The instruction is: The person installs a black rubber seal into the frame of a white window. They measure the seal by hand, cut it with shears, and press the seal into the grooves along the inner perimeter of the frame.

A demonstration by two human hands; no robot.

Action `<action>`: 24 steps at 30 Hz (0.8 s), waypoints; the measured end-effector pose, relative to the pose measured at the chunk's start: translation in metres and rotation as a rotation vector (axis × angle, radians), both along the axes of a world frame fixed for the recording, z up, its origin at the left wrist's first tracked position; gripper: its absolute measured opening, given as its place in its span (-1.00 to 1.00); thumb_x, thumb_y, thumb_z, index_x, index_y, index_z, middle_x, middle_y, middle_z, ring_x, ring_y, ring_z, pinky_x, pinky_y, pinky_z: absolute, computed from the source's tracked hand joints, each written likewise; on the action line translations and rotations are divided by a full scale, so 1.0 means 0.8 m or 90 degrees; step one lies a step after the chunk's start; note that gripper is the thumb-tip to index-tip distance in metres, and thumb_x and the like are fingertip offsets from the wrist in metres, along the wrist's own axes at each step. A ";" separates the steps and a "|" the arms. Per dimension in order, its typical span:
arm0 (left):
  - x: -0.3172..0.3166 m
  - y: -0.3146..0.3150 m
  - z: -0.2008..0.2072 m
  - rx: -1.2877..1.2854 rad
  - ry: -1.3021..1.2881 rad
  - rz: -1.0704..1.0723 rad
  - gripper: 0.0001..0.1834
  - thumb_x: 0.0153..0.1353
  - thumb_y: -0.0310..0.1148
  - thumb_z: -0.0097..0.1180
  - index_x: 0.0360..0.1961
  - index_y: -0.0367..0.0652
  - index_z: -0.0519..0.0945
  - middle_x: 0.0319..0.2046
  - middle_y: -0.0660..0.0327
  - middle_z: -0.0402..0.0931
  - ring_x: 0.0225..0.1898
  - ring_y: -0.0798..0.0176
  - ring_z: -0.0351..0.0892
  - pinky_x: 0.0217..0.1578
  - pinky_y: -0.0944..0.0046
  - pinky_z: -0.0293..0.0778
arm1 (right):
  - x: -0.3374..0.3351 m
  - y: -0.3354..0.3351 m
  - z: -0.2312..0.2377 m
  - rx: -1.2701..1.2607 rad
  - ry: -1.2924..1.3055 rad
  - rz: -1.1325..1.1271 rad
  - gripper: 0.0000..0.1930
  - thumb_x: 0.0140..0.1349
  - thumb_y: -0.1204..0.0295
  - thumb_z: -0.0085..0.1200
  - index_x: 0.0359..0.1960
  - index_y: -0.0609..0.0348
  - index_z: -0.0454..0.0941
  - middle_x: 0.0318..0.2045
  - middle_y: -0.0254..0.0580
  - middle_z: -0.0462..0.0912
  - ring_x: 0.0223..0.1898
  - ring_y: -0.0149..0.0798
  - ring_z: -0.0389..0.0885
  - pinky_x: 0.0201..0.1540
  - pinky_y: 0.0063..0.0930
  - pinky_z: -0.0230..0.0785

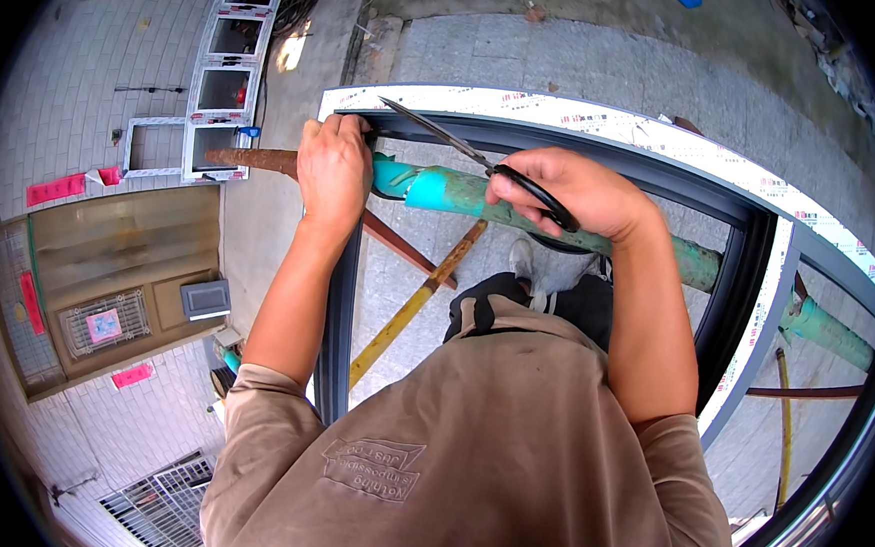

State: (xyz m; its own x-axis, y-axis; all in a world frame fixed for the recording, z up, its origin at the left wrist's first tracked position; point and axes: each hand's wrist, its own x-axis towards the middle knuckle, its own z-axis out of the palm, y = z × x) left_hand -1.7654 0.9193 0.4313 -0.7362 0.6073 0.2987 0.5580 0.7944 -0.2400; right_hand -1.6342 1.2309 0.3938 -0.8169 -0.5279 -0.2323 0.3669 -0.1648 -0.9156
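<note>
My right hand (573, 192) is closed on the black-handled scissors (531, 187), whose long metal blades point up and to the left. The blades look nearly closed. Curled at the far left corner of a dark window frame (605, 148) is my left hand (334, 167), its fingertips close to the frame's dark inner edge. What those fingers grip, if anything, is hidden. The frame's outer face carries white printed film (548, 108). A teal-wrapped green pipe (433, 188) runs under the frame and passes below both hands.
A rusty bar (254, 159) extends left from the pipe. Yellow (416, 302) and brown (404, 243) poles slant beneath the frame opening. A second framed section (846, 233) lies at right. Small white-edged frames (198, 68) stand at far left, by a brick wall with a door (179, 243).
</note>
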 end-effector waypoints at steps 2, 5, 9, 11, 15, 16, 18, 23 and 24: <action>0.002 -0.005 0.006 0.053 -0.032 -0.005 -0.90 0.27 -0.49 0.31 -0.20 -0.16 0.77 -0.25 0.06 0.74 -0.16 -0.09 0.66 -0.06 -0.06 0.59 | 0.000 -0.021 0.010 0.023 -0.025 -0.027 -0.47 0.61 -0.09 0.21 -0.04 0.24 0.70 -0.52 -0.50 0.47 -0.59 -0.56 0.42 -0.50 -0.55 0.24; 0.003 -0.011 0.024 0.164 -0.145 0.040 -0.85 0.28 -0.47 0.34 -0.13 -0.17 0.78 -0.22 0.05 0.80 -0.14 -0.10 0.74 -0.01 -0.01 0.62 | 0.002 -0.049 0.016 0.053 -0.043 -0.022 -0.44 0.60 -0.14 0.19 -0.08 0.23 0.69 -0.52 -0.50 0.47 -0.59 -0.55 0.45 -0.50 -0.56 0.25; -0.003 -0.026 0.039 0.361 -0.371 0.130 -0.71 0.28 -0.43 0.39 0.01 -0.23 0.71 -0.23 0.13 0.84 -0.16 0.12 0.81 -0.01 0.16 0.64 | 0.013 -0.079 0.023 -0.038 -0.070 0.011 -0.45 0.67 -0.13 0.07 -0.11 0.21 0.65 -0.51 -0.49 0.48 -0.54 -0.54 0.49 -0.44 -0.55 0.29; 0.003 -0.019 0.050 0.432 -0.461 0.164 -0.65 0.30 -0.44 0.38 0.09 -0.25 0.66 -0.25 0.17 0.84 -0.19 0.25 0.79 -0.03 0.21 0.62 | 0.020 -0.091 0.022 -0.043 -0.075 0.014 -0.45 0.68 -0.13 0.06 -0.09 0.20 0.64 -0.50 -0.48 0.48 -0.52 -0.54 0.50 -0.41 -0.56 0.30; 0.000 -0.021 0.051 0.414 -0.478 0.187 -0.61 0.30 -0.45 0.39 0.12 -0.28 0.61 -0.26 0.21 0.83 -0.23 0.32 0.76 -0.07 0.25 0.61 | 0.030 -0.095 0.015 0.042 -0.063 0.032 -0.42 0.67 -0.18 0.03 -0.08 0.19 0.62 -0.47 -0.45 0.51 -0.48 -0.50 0.51 -0.35 -0.55 0.32; -0.003 -0.027 0.048 0.414 -0.484 0.171 -0.62 0.31 -0.44 0.40 0.11 -0.28 0.61 -0.24 0.20 0.83 -0.22 0.30 0.76 -0.08 0.24 0.61 | 0.030 -0.096 0.006 0.075 -0.071 0.041 -0.40 0.66 -0.21 0.03 -0.10 0.19 0.61 -0.47 -0.43 0.50 -0.49 -0.49 0.51 -0.35 -0.53 0.32; -0.005 -0.033 0.046 0.424 -0.512 0.156 -0.64 0.35 -0.53 0.37 0.11 -0.28 0.57 -0.23 0.28 0.76 -0.23 0.46 0.63 -0.14 0.38 0.52 | 0.032 -0.099 -0.005 0.124 -0.058 0.051 -0.30 0.60 -0.36 -0.04 -0.28 0.10 0.56 -0.55 -0.42 0.50 -0.49 -0.46 0.52 -0.32 -0.47 0.32; -0.017 -0.030 0.046 0.395 -0.538 0.140 -0.67 0.37 -0.61 0.35 0.09 -0.27 0.53 -0.20 0.29 0.69 -0.17 0.49 0.62 -0.11 0.40 0.53 | 0.030 -0.104 -0.004 0.130 -0.059 0.026 -0.41 0.64 -0.22 0.05 -0.17 0.15 0.56 -0.48 -0.43 0.48 -0.50 -0.50 0.49 -0.37 -0.51 0.34; -0.018 -0.031 0.047 0.392 -0.543 0.144 -0.67 0.37 -0.62 0.35 0.09 -0.27 0.53 -0.20 0.28 0.69 -0.15 0.47 0.63 -0.09 0.39 0.54 | 0.029 -0.110 -0.010 0.134 -0.044 0.016 -0.41 0.64 -0.22 0.05 -0.18 0.14 0.55 -0.48 -0.43 0.48 -0.50 -0.50 0.49 -0.37 -0.50 0.34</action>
